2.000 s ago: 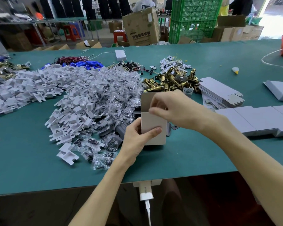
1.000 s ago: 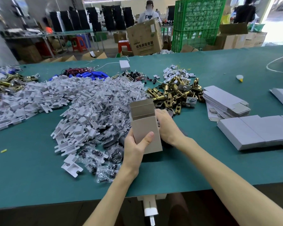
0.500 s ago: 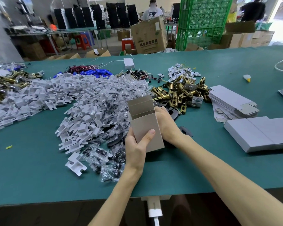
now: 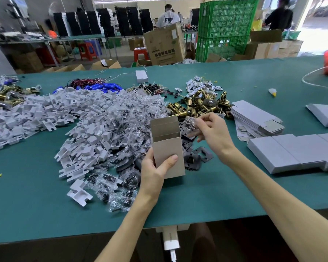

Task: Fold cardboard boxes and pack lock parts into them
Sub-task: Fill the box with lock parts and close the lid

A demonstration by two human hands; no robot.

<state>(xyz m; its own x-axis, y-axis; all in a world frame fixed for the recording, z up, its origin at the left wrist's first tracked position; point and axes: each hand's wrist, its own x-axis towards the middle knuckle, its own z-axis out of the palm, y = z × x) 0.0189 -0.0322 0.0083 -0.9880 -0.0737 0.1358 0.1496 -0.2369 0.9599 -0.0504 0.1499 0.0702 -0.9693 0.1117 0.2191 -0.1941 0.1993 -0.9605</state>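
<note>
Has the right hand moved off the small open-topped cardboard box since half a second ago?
Yes. The right hand has lifted off the small open-topped cardboard box, going up towards the brass latch pile, and now pinches a clear plastic parts bag beside the opening.

The large brown carton (image 4: pixel 165 46) behind the table carries dark printed characters and a round logo, too blurred to read; a white shirt (image 4: pixel 168 20) in the background bears a dark mark, also illegible.

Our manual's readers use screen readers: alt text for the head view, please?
Left hand holds an open cardboard box upright; right hand brings a clear bag of small parts beside its mouth, above a green table heaped with lock parts.
</note>
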